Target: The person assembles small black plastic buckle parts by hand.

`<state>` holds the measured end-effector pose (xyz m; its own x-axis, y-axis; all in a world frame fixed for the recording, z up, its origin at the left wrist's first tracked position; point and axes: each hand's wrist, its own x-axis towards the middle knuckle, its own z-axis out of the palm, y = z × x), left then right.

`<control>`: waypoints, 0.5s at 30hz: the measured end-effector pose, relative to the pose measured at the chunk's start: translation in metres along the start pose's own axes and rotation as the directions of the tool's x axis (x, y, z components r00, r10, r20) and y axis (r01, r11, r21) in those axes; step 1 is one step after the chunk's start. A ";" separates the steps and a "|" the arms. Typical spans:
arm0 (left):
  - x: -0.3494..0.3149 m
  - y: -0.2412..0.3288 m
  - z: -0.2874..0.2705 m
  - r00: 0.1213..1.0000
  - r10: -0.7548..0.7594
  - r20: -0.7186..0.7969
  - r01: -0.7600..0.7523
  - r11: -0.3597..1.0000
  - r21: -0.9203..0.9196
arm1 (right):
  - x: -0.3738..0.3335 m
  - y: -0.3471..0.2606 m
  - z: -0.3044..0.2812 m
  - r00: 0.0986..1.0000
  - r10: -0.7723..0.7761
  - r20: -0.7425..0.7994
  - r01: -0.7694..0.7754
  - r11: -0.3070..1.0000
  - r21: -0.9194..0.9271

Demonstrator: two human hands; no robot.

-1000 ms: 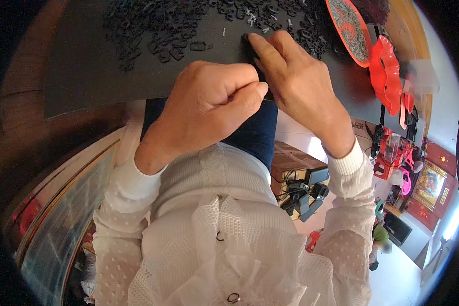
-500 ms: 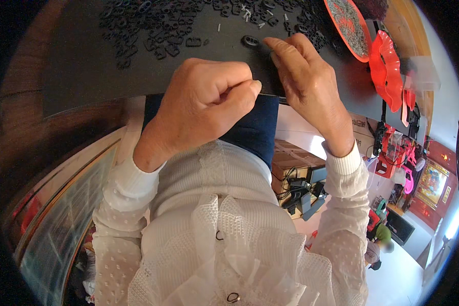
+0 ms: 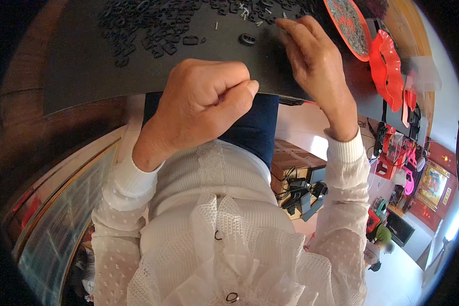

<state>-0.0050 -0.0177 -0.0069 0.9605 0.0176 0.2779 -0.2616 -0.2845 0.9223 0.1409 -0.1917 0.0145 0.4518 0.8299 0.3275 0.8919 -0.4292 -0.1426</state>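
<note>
My left hand (image 3: pixel 201 99) is closed near the table's front edge, its thumb pressed against the curled index finger. Whatever those fingers hold, if anything, is hidden. To the right, my right hand (image 3: pixel 319 61) stretches over the black table, fingers reaching forward and apart, with nothing visible in them. Its fingertips come close to several small silver pins (image 3: pixel 245 12) lying among black plastic pieces. A single black oval piece with two holes (image 3: pixel 247 39) lies on its own between my hands, and one loose silver pin (image 3: pixel 217 25) lies farther left.
Many small black plastic pieces (image 3: pixel 153 23) spread across the table's far side. A red tray (image 3: pixel 365 57) full of silver pins stands at the right, beside a wavy red dish (image 3: pixel 385 71). Below the table, a cardboard box (image 3: pixel 296 153) has black adapters and cables (image 3: pixel 301 191) near it.
My right hand has moved forward and right, away from the oval piece toward the pins. My left hand stays closed in nearly the same place.
</note>
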 end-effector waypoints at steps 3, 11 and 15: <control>-0.002 -0.001 0.000 0.999 0.026 -0.018 -0.026 1.000 0.013 | 0.014 -0.004 0.003 0.996 -0.083 -0.040 0.079 0.993 -0.091; 0.000 -0.004 0.000 0.999 0.030 0.015 -0.030 0.999 0.015 | 0.026 -0.001 -0.004 0.977 -0.142 0.162 0.189 0.926 -0.326; -0.002 0.002 -0.002 0.996 -0.090 -0.025 0.085 0.985 -0.149 | 0.037 0.004 0.003 0.932 -0.341 0.126 0.363 0.871 -0.330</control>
<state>-0.0072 -0.0166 -0.0047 0.9774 0.0666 0.2006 -0.1903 -0.1358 0.9723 0.1614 -0.1616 0.0236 0.1197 0.9643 0.2361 0.9337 -0.1902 0.3033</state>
